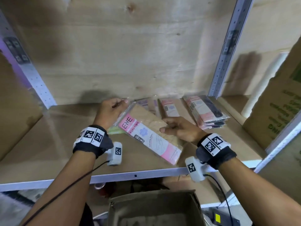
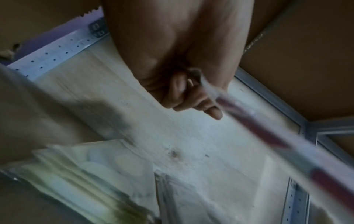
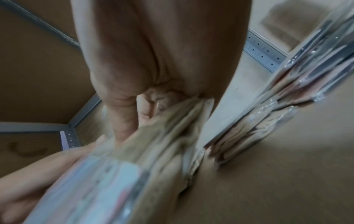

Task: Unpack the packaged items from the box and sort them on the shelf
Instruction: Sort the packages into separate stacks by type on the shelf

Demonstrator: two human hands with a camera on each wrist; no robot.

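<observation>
Stockings, flat-packed in a clear plastic sleeve: the stocking packet [image 1: 149, 133] hangs just above the shelf [image 1: 48, 144], slanted from its far end at about 11 o'clock to its near end at 5 o'clock. It should handle as a light, thin, floppy thing, a judgement from how it bends along its length. The glossy film looks slippery, so edges and corners are the sensible places to take hold, and a card insert probably gives some stiffness through the middle.

Tan hosiery shows at the far end, then a pink band with "ENE" in large letters, a white panel with a blue flower, and pink again near the front.

The left hand [image 1: 111, 110] has its grip pinched on the packet's far corner; the left wrist view shows the curled fingers [image 2: 193, 104] closed on the film edge. The right hand [image 1: 179, 128] holds the long right edge, thumb on top and fingers beneath, a grip pressed together around the packet.

Beneath the packet at 9 o'clock, a green-edged pack [image 1: 114, 130] lies on the shelf. Toward 1 o'clock sit further packets, and at 2 o'clock a neat stack of pink-and-dark packets [image 1: 206, 111]. A printed carton [image 1: 276, 115] stands at 3 o'clock. At 6 o'clock, below the shelf's front rail, the open box [image 1: 156, 209] waits; its contents cannot be made out.
</observation>
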